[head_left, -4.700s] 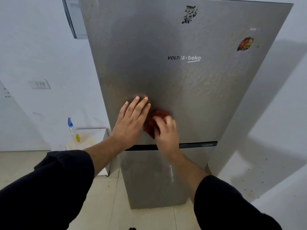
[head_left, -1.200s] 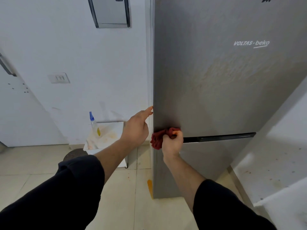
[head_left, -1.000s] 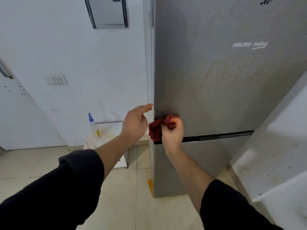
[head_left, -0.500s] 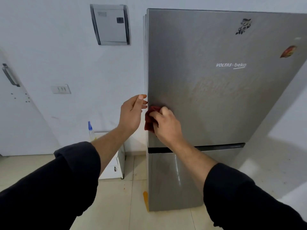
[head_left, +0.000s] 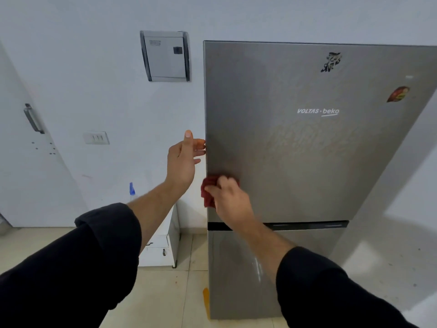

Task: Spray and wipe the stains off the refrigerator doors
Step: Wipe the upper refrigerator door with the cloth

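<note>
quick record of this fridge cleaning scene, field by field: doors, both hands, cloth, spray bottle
upper door: streaky smears below the logo; black sticker and red sticker near the top
lower door: no hand on it
left hand: relaxed, fingers at the upper door's left edge
right hand: holds the red cloth against the upper door, low by its left edge
spray bottle: blue top shows above the white cabinet, the rest hidden by the left forearm
</note>
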